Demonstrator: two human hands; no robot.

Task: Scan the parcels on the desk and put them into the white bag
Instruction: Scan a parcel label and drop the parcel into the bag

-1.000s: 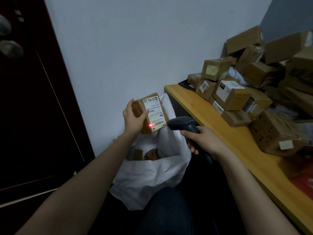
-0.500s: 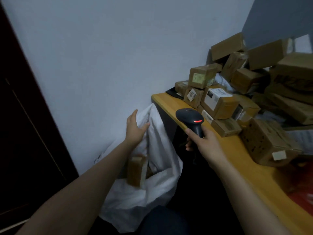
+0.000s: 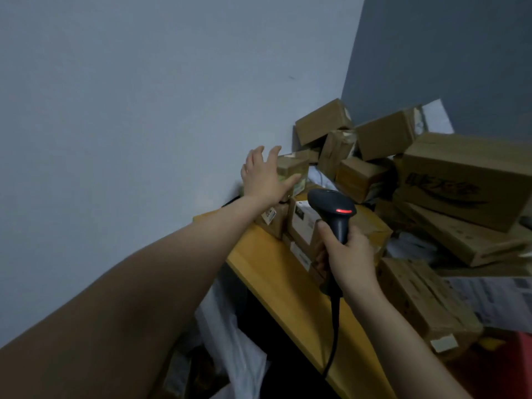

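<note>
My left hand (image 3: 263,177) reaches over the far left end of the wooden desk (image 3: 273,272), fingers spread, against a small brown parcel (image 3: 295,171) that tops a short stack; no grip shows. My right hand (image 3: 347,254) grips the black barcode scanner (image 3: 332,210), its red light lit, held upright above the desk in front of a parcel with a white label (image 3: 303,223). The white bag (image 3: 230,338) stands below the desk edge, partly hidden by my left arm, with brown parcels inside.
Many cardboard parcels are heaped across the desk's back and right, including a large printed box (image 3: 466,180) and a long box (image 3: 423,300) near the front. The scanner cable (image 3: 334,335) hangs over the desk edge. The wall runs close on the left.
My left hand dropped the scanned parcel into the bag, then rose to the stack on the desk. The scanner moved up and right, and my view turned toward the desk.
</note>
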